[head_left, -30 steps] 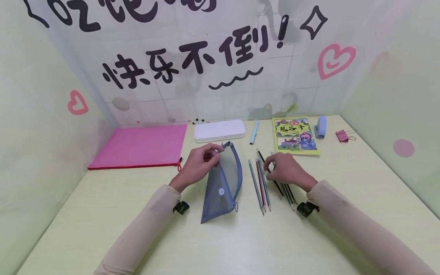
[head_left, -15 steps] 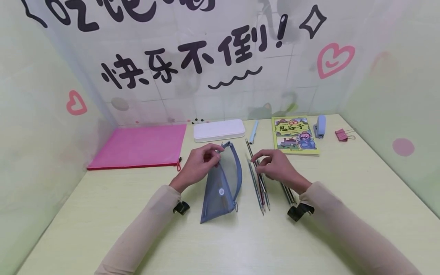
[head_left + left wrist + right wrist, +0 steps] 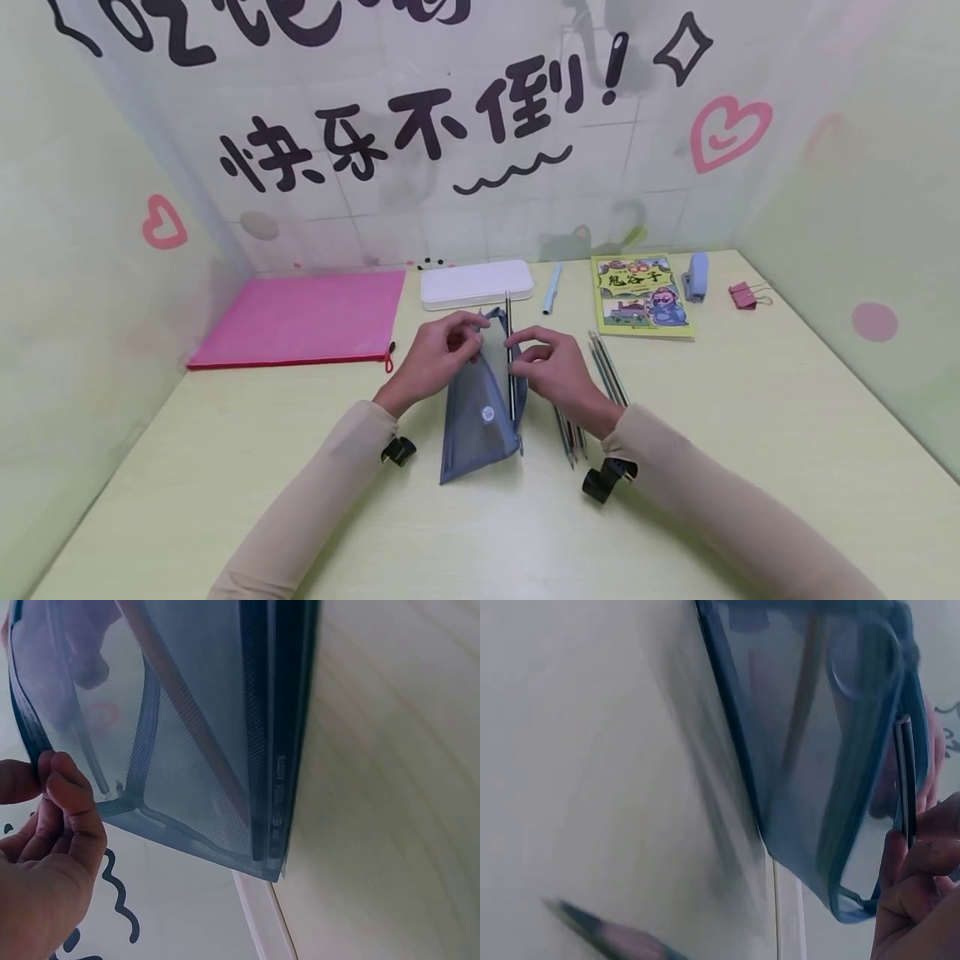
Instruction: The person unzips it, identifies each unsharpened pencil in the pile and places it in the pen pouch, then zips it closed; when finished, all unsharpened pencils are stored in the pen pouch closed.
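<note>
At the centre of the head view, the left hand (image 3: pixel 435 348) pinches the upper edge of a blue mesh pouch (image 3: pixel 476 417), which stands on the worktop (image 3: pixel 480 533) with its zip mouth parted. Just right of centre, the right hand (image 3: pixel 558 375) grips a dark pencil (image 3: pixel 512 392) between thumb and fingers, across that mouth (whether its lower end is inside, I cannot tell). In the left wrist view, a slim brownish stick (image 3: pixel 184 705) shows through the mesh at upper middle. Loose pencils (image 3: pixel 572 437) lie partly beneath the right hand, and another bundle (image 3: pixel 609 367) lies right of it. A white case (image 3: pixel 477 285) lies above the pouch, at upper middle.
</note>
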The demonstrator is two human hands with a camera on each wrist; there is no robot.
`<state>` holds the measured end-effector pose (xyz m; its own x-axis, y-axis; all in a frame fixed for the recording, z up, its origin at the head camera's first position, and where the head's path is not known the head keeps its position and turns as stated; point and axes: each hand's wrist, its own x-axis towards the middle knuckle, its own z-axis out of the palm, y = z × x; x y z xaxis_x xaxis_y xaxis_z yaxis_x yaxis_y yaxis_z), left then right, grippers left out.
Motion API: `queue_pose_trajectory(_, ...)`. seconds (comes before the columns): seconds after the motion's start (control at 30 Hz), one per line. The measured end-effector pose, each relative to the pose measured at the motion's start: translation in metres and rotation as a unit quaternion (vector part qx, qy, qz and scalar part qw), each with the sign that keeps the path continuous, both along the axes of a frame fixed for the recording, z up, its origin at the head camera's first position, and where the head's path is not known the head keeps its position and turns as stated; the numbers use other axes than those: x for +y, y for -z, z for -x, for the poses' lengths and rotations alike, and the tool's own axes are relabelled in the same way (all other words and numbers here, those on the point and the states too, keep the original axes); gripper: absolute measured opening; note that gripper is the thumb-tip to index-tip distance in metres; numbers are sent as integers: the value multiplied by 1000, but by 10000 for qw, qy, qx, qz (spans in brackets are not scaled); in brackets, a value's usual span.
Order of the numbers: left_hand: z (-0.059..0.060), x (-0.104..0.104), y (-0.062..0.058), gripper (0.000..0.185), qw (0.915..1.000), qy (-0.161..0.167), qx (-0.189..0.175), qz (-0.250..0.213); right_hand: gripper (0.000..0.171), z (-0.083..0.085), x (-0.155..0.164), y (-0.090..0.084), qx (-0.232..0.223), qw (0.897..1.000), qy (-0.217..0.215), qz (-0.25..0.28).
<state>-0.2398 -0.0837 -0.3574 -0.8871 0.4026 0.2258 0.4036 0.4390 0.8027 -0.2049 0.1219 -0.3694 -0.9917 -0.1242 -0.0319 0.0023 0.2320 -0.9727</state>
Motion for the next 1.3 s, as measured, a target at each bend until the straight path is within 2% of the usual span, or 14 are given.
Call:
queue_pose_trajectory(0.17, 0, 2, 1, 24, 9999, -97, 16, -71, 31, -12, 0, 2, 109, 9997, -237, -37)
queue_pose_trajectory(0.33, -3, 6, 1, 26, 9999, -73, 28, -113, 29, -15, 1, 5, 268, 9988, -416, 0)
queue_pose_trajectory(0.5, -4, 7, 2, 26, 9999, -61, 112, -113, 28, -18, -2, 6, 204, 9987, -454, -46)
queue_pose_trajectory(0.7, -4, 6, 4, 25, 9997, -16, 221, -72, 28, -20, -7, 5, 254, 9959, -686, -528)
queue_pose_trajectory(0.9, -4, 6, 0, 26, 10000, -22, 73, -50, 26, -17, -3, 1, 129, 9906, -911, -1009)
queue_pose_trajectory(1.07, -4, 6, 0, 27, 9999, 6, 66, -78, 26, -15, -1, -3, 295, 9858, -1041, -1287)
queue_pose_trajectory(1.17, -3, 6, 0, 25, 9999, 12, 50, -111, 27, -15, 3, -4, 526, 9837, -1048, -1363)
queue_pose_trajectory(1.3, -4, 6, 1, 24, 9999, -5, 2, -110, 28, -15, 14, -4, 629, 9836, -841, -1467)
